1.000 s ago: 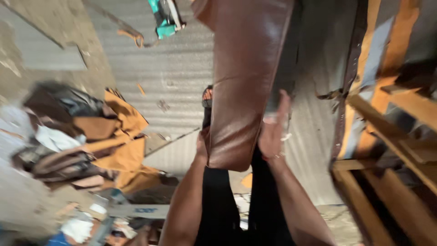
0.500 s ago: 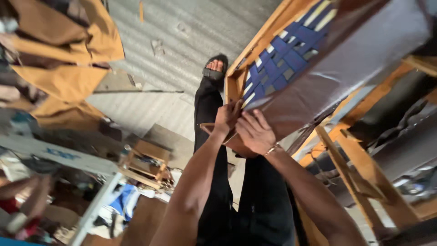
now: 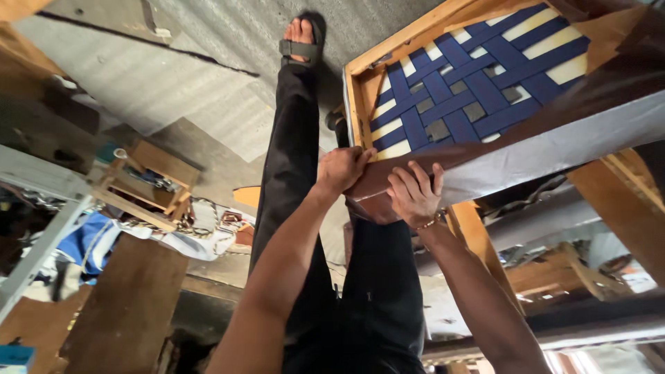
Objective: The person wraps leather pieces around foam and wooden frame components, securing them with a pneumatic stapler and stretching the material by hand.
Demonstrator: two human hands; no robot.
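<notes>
Upholstered seat frame (image 3: 478,90): a wooden frame with blue and cream webbing woven across its opening and brown leather-like covering wrapped over the near edge. Only the head view is available.

Head view, position. The seat frame occupies the upper right of the picture, tilted, with its webbed underside facing the camera. Its near corner sits just above the person's dark-trousered legs.

Head view, hands. The left hand (image 3: 343,172) grips the corner of the frame, fingers curled over the edge of the brown covering (image 3: 388,181). The right hand (image 3: 414,195) lies just beside it, fingers spread and pressed flat against the covering where it folds around the rail. Both hands are in contact with the covering; whether the thumbs pinch the loose material from below cannot be told, as the fold hides them.

Handling. The wooden frame appears stiff and fairly heavy; take hold at the rails or corners, not the webbing, which is flexible and will give. The covering looks soft and smooth, likely to slip unless held taut.

Surroundings. A sandalled foot (image 3: 302,38) rests on the grey floor (image 3: 208,41) beyond the frame. To the left stand a small wooden crate (image 3: 142,185), a pile of cloth (image 3: 201,225) and a dark plank (image 3: 125,312). Timber frame members (image 3: 616,201) crowd the right side, close under the seat frame, limiting room to turn it that way.
</notes>
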